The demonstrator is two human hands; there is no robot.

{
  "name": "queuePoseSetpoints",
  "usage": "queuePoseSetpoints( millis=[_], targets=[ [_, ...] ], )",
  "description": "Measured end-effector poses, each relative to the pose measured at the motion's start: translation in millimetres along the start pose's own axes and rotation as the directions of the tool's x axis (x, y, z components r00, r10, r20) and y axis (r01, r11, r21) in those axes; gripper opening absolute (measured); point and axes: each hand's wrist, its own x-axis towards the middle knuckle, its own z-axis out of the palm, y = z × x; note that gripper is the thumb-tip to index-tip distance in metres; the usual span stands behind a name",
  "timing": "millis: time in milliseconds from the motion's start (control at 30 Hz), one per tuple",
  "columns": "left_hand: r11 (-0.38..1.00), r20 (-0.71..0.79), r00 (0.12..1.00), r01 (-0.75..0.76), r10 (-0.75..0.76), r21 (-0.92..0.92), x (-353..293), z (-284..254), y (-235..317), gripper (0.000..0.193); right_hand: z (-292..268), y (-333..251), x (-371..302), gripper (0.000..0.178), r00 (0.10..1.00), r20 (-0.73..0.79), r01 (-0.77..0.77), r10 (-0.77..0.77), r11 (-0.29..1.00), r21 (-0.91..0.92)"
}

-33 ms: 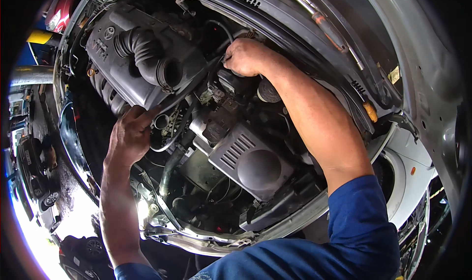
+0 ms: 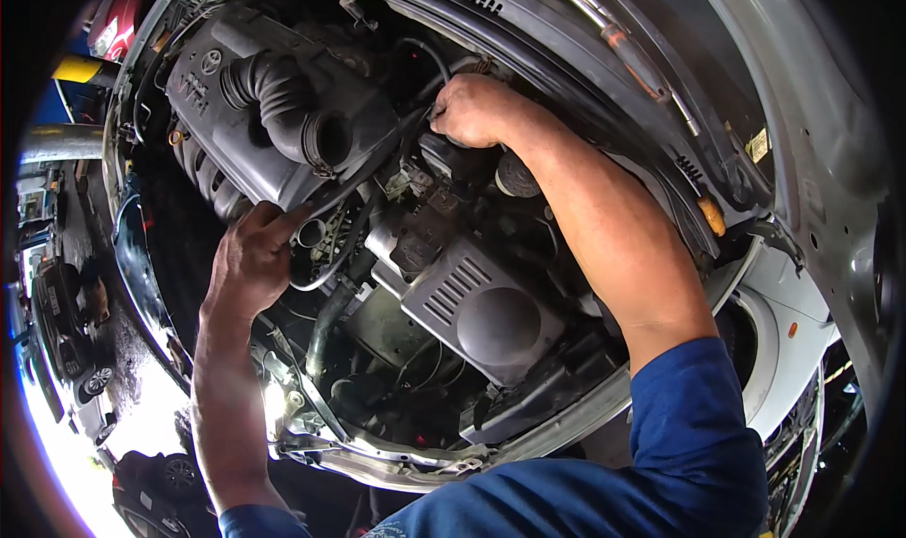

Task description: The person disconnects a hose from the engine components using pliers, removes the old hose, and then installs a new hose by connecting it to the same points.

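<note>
My left hand [image 2: 248, 258] is closed at the front corner of the black engine cover [image 2: 222, 127], its fingers curled round the near end of a long black hose [image 2: 363, 172]. The hose slants up along the cover's side toward my right hand [image 2: 469, 110]. That hand is closed at the rear of the engine bay, at the hose's far end; its fingertips are partly hidden. A ribbed black intake duct [image 2: 274, 94] lies on the cover, its round mouth facing me. Near my left hand is a round opening [image 2: 310, 233], with a thin curved grey hose below it.
A grey vented box cover [image 2: 472, 302] stands right of the engine. A ratchet with a long extension [image 2: 623, 52] and a yellow-handled tool [image 2: 710, 214] lie along the cowl. The car's front edge [image 2: 396, 477] curves before me. Parked cars show at left.
</note>
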Motion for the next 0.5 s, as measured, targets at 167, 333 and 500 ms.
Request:
queuePoseSetpoints(
  millis=[167, 333, 500],
  targets=[
    [0.994, 0.037, 0.999, -0.009, 0.005, 0.113, 2.0, 3.3, 0.7, 0.041, 1.9, -5.0, -8.7, 0.025, 0.999, -0.043, -0.006, 0.007, 1.0, 0.029],
    [0.981, 0.035, 0.999, 0.009, -0.017, 0.195, 2.2, 11.0, 0.0, 0.048, 5.7, -8.2, -10.8, 0.027, 0.93, -0.31, 0.229, -0.197, 0.971, 0.072],
    [0.969, 0.016, 1.0, 0.01, -0.015, 0.245, 2.3, 14.4, -1.8, 0.049, 4.8, -13.4, -4.2, 0.029, 0.854, -0.314, 0.377, -0.414, 0.91, -0.175]
  ],
)
